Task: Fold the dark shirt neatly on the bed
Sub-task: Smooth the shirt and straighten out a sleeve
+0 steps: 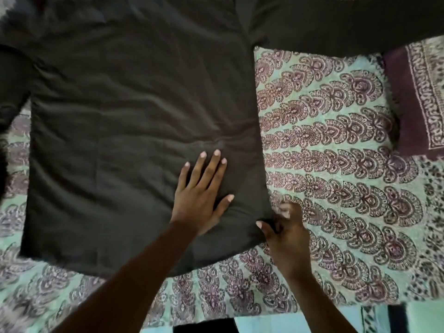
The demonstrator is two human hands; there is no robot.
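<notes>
Shirt: the dark shirt (134, 111) lies spread flat on the bed's patterned cover (336, 152), hem toward the person, collar end away at the top of the view.
Long axis: the body runs from the near hem up and away; one sleeve (348, 27) stretches out to the right across the top, the other sleeve (12, 87) drops down the left edge.
Left hand: the left hand (200, 192) lies palm down on the cloth near the hem's right part — fingers straight and slightly spread, thumb out toward the right, pressing the fabric flat.
Right hand: the right hand (286, 227) sits at the shirt's near right corner (265, 222), fingers curled; it appears to pinch the corner's edge, though blur hides the exact grip.
Key relation: both hands are on the right side of the shirt, close together. The bulk of the shirt lies up and to the left of the fingers, so a fold of this edge would travel leftward across the body, in my judgement.
Nearer hand: the right hand is the one on the free edge; the left is inboard, placed to act as an anchor.
Stage: judged early — the shirt shows no fold yet, only creases near the left fingertips.
Other: a dark bordered cloth (418, 99) lies at the right, apart from the shirt's body.
</notes>
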